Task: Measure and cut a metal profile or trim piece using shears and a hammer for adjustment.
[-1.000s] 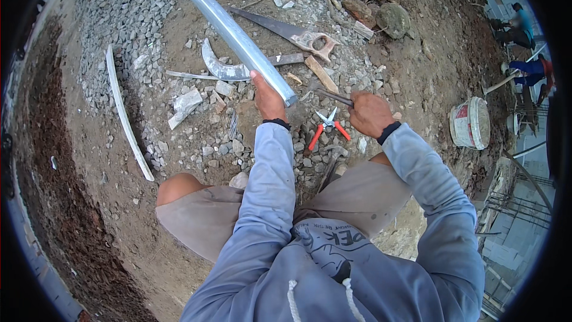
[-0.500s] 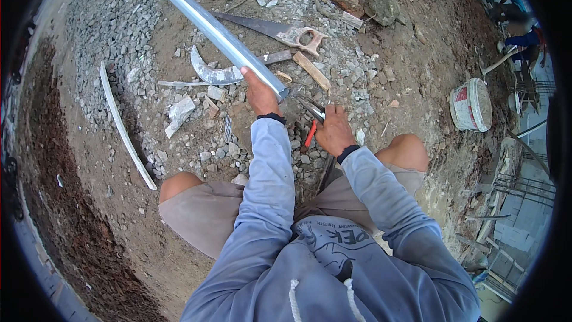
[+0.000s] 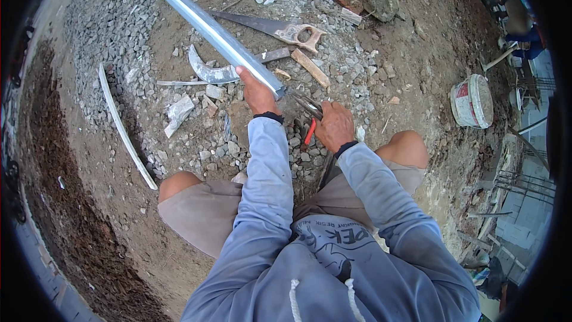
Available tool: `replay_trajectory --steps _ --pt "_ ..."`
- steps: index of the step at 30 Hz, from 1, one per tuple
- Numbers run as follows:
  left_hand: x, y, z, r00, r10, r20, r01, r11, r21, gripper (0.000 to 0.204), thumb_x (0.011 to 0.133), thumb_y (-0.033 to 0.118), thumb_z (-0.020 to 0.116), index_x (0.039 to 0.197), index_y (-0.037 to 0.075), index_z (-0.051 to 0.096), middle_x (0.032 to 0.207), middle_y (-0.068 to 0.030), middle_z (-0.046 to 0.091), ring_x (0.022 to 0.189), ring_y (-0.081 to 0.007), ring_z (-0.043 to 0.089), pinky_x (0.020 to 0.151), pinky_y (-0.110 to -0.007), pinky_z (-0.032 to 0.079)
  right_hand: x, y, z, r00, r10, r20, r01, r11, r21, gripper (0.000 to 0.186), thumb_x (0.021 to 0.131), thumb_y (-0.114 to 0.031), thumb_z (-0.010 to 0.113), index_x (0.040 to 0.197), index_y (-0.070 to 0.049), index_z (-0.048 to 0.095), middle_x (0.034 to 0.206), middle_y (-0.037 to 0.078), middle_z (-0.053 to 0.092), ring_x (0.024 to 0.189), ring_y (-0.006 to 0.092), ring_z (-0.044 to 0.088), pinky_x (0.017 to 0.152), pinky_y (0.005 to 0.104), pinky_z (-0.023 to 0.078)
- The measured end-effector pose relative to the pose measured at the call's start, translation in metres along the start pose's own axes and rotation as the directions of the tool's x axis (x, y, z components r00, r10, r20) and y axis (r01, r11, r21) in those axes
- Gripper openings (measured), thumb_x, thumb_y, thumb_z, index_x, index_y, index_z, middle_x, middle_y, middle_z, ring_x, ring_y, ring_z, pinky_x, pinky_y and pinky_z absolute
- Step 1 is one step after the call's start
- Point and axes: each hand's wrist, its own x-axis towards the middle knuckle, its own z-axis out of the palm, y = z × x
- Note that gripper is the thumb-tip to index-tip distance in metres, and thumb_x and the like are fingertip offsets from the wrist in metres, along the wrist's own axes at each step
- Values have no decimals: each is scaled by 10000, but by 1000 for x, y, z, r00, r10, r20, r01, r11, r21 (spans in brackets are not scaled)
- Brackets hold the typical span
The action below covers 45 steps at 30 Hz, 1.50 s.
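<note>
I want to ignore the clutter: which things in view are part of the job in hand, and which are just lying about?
In the job, it seems:
silver metal profile, in the left hand
plier-like tool, in the right hand

Probably just lying about:
handsaw
wooden block
white bucket
pale curved strip
red handle by the right hand (use unclear)

L hand point(image 3: 260, 92) side: galv. metal profile point(image 3: 199, 18) bars passage fwd-left; curved blade point(image 3: 210, 73) crosses beneath. Gap betw. hands narrow, partly taken by pliers-like tool point(image 3: 309, 106). Fwd of R hand point(image 3: 336, 124): wood offcut point(image 3: 310, 67), then handsaw point(image 3: 298, 33) obstruct. Red-handled snips point(image 3: 310, 132) tight alongside, L. Free lane: soil point(image 3: 417, 95) R of R hand, to bucket point(image 3: 471, 103).
</note>
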Motion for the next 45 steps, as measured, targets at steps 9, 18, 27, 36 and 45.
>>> replay_trajectory --steps 9,18,27,36,45 --pt "0 -1 0 999 30 -43 -31 999 -18 854 930 676 321 1318 -70 469 1235 -173 556 1093 -274 558 937 -348 424 11 12 10 994 -82 74 80 997 21 256 707 -125 660 927 -26 578 877 156 599 899 348 588 823 442 443" --pt "5 -6 -2 998 43 -55 -43 999 -4 867 924 687 318 1344 -60 448 1260 -174 542 1115 -278 552 956 -348 417 -5 -12 -9 997 21 81 -29 995 92 255 839 -213 622 966 1 564 926 226 607 905 401 588 783 479 450" --pt "4 -5 -1 998 43 -42 -37 991 129 876 922 692 319 1247 -95 525 1159 -204 584 1015 -281 586 893 -359 448 1 -18 -54 677 129 725 -534 763 363 473 934 -350 547 1169 61 533 1047 216 623 921 319 631 785 400 520" --pt "10 -9 -6 997 80 -18 -78 993 90 881 904 696 376 1236 -105 533 1112 -183 599 977 -249 587 867 -336 448 60 -5 -98 391 -6 921 -457 867 200 389 942 -333 585 1089 28 592 898 113 648 734 201 647 642 325 583" --pt "9 -10 -11 991 131 26 -132 989 70 877 906 694 372 1256 -95 522 1114 -176 600 979 -248 586 865 -342 449 108 -26 -122 322 50 945 -148 989 -1 406 939 -382 572 994 18 612 806 92 655 700 175 652 598 317 555"
